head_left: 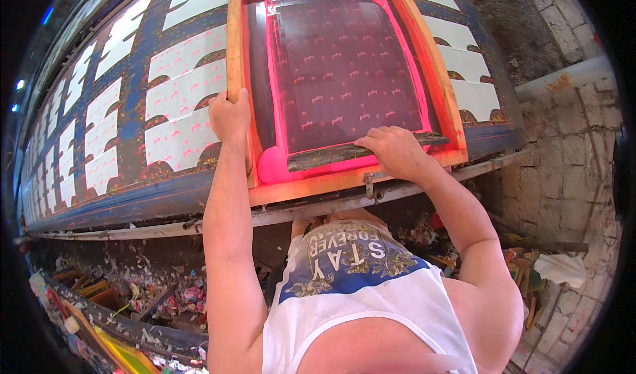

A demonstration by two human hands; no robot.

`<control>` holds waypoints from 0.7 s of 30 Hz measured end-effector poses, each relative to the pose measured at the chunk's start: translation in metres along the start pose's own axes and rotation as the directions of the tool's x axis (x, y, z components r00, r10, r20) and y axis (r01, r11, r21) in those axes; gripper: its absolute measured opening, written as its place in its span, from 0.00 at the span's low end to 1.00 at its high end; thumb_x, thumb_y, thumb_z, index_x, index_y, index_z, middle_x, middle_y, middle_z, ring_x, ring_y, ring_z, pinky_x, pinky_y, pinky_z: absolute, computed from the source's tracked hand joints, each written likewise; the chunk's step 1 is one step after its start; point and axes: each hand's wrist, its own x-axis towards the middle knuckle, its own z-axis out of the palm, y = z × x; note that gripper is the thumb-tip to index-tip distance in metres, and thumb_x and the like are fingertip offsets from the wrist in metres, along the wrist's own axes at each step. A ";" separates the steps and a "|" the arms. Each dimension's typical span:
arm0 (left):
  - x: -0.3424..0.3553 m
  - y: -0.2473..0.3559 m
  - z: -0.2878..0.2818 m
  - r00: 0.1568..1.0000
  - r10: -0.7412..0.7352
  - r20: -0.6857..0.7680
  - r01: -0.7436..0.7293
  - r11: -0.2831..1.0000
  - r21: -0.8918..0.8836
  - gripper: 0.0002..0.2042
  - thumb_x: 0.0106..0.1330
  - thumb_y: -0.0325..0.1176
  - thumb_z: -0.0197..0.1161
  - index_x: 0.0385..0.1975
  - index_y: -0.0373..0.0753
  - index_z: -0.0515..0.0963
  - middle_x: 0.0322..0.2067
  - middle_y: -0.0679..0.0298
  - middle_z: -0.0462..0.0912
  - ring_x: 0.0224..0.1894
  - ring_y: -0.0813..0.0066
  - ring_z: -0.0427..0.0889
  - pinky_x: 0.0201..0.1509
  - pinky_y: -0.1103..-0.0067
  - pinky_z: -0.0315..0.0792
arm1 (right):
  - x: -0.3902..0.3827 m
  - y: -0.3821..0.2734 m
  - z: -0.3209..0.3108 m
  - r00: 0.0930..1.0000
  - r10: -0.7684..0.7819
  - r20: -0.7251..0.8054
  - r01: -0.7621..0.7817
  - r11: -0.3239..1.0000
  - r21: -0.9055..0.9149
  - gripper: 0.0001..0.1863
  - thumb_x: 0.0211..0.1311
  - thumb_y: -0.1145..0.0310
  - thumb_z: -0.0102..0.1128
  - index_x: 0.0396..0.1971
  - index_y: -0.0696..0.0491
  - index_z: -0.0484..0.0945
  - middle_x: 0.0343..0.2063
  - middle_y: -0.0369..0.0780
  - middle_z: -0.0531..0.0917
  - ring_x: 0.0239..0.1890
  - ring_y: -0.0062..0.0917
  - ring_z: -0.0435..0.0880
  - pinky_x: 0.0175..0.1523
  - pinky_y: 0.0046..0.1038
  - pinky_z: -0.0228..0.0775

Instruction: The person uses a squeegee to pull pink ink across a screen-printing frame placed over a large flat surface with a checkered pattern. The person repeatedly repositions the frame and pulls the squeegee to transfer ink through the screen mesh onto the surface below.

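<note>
A wooden screen frame [438, 62] with a dark patterned mesh [341, 62] lies on a long blue table [132, 203]. Bright pink ink [271, 168] rims the mesh and gathers at the near left corner. My left hand [228, 115] is closed on the frame's left bar. My right hand [391, 149] holds a dark, worn squeegee [318, 160] lying across the near end of the mesh, its fingers curled over the top of the blade. Rows of white cut sheets [185, 79] lie either side of the frame, those on the left marked with small pink prints.
A metal rail [490, 162] runs along the near edge, with a bracket [371, 186] by the frame. Below are scraps [189, 291] and boards [106, 294]. At the right are a block wall [556, 149], a pipe [556, 82] and a white rag [560, 268].
</note>
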 end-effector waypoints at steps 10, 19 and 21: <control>-0.002 0.001 -0.001 1.000 0.005 0.027 -0.005 1.000 -0.012 0.23 0.74 0.50 0.70 0.54 0.36 0.88 0.52 0.47 0.86 0.57 0.44 0.86 0.62 0.53 0.79 | 0.007 0.004 -0.019 0.958 0.137 0.251 -0.167 0.981 0.100 0.21 0.61 0.75 0.67 0.55 0.49 0.90 0.50 0.46 0.92 0.56 0.47 0.91 0.60 0.51 0.83; 0.000 -0.001 0.000 0.998 0.056 -0.026 -0.055 0.997 0.048 0.22 0.74 0.47 0.71 0.53 0.33 0.88 0.50 0.45 0.86 0.56 0.41 0.85 0.63 0.53 0.78 | 0.129 0.098 -0.047 0.990 0.121 0.072 -0.126 0.989 0.082 0.20 0.63 0.74 0.66 0.55 0.49 0.91 0.49 0.50 0.92 0.55 0.53 0.90 0.60 0.54 0.82; 0.000 0.002 0.000 0.999 0.031 -0.011 -0.031 0.999 0.026 0.23 0.74 0.47 0.71 0.55 0.32 0.87 0.49 0.45 0.86 0.56 0.42 0.85 0.63 0.54 0.78 | 0.168 0.129 -0.051 0.993 0.119 0.001 -0.119 0.993 0.025 0.21 0.62 0.73 0.64 0.56 0.47 0.91 0.51 0.49 0.93 0.56 0.52 0.90 0.61 0.53 0.83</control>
